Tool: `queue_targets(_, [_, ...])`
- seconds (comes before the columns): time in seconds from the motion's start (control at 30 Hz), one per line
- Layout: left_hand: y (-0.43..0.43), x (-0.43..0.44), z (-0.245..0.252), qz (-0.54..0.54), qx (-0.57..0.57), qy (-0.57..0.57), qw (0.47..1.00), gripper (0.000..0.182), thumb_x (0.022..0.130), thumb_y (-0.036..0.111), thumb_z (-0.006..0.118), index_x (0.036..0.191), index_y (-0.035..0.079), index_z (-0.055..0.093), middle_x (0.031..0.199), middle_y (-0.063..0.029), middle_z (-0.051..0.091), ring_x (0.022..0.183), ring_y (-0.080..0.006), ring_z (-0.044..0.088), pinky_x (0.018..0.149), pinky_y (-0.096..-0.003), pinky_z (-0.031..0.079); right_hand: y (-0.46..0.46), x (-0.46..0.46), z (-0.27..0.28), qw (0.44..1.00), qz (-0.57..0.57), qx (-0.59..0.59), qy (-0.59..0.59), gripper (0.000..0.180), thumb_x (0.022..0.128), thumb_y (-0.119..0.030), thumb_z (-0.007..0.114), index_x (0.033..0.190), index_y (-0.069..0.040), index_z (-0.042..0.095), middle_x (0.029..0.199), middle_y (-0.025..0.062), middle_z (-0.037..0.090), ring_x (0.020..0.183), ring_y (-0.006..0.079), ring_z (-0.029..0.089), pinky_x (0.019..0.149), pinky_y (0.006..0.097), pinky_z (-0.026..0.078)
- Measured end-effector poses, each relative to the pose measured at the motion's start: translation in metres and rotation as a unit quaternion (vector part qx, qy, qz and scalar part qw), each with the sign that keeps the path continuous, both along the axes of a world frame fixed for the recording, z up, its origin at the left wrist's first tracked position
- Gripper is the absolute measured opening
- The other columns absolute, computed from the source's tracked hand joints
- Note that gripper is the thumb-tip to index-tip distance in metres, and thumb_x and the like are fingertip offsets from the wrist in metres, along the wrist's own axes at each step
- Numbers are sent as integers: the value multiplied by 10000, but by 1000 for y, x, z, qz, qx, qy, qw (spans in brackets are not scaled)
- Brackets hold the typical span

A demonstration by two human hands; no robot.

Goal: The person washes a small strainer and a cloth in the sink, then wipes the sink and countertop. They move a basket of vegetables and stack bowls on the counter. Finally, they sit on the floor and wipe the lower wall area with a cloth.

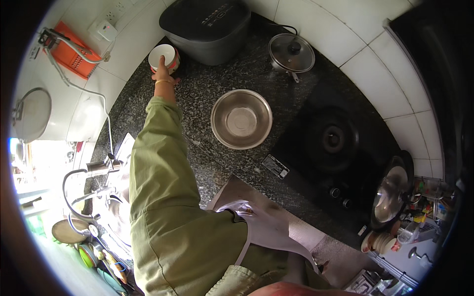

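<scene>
At the back left of the dark granite worktop, my left hand (164,76) grips a white bowl (157,54) with a red pattern outside. The thumb lies over its rim into the bowl, while the fingers are partly hidden underneath. Whether more than one bowl is stacked there, I cannot tell. A wide stainless steel basin (241,119) rests on the worktop to the right of my outstretched green sleeve, with nothing visible inside. My right hand is out of view.
Behind the bowl stands a dark rice cooker (207,33). A small pot with a glass lid (291,53) is at the back right. The black hob (311,148) lies right of the basin; a large lid (390,192) stands beyond it. A sink tap (102,168) is on the left.
</scene>
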State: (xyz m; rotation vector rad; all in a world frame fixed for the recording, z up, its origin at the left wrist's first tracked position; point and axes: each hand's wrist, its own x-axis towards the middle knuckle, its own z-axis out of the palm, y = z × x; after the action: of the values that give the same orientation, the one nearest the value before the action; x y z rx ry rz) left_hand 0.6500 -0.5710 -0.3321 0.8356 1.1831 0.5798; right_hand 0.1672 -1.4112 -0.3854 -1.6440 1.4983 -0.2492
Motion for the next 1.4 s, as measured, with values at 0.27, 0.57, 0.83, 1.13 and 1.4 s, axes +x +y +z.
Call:
queue_targets(0.27, [111, -17, -80, -118, -27, -125, 985, 585, 819, -12, 539, 1374, 76, 374, 1323, -164, 460, 1178, -377, 478, 930, -638, 458, 81, 50, 5, 994, 13, 88, -63, 638, 910, -535, 517, 1403, -165, 354, 1298, 105, 525, 1236, 264, 443, 1061, 468, 275])
queue_targets(0.57, [109, -122, -110, -319, -64, -232, 917, 49, 829, -42, 567, 792, -28, 537, 722, -73, 481, 724, -173, 490, 1047, -489, 421, 125, 54, -74, 961, 109, 252, -2, 539, 872, -475, 574, 1276, -140, 452, 1146, 53, 576, 1006, 176, 564, 798, 386, 444])
queue_targets(0.83, [-10, -316, -83, -406, 97, -83, 905, 85, 811, -3, 543, 882, -15, 499, 829, -72, 386, 854, -193, 432, 1107, -526, 349, 171, 82, -83, 913, 311, 248, 89, 454, 861, -423, 623, 1138, -63, 614, 1005, 107, 658, 839, 215, 619, 735, 378, 504])
queue_targets(1.13, [-318, -264, -35, -685, -47, 2, 727, 353, 804, 41, 619, 1106, 19, 438, 1064, -94, 418, 1036, -231, 443, 1092, -487, 373, 134, 37, -53, 894, 290, 321, -120, 384, 905, -306, 595, 1182, -41, 578, 1060, 77, 627, 925, 178, 585, 793, 314, 493])
queue_targets(1.4, [-729, -323, 5, -887, -241, -46, 391, 591, 798, 80, 687, 1304, 50, 383, 1272, -114, 447, 1198, -266, 452, 1078, -453, 394, -12, -58, 95, 889, 188, 2, -417, 614, 864, -398, 658, 1339, -69, 451, 1297, 129, 471, 1204, 259, 445, 980, 396, 412])
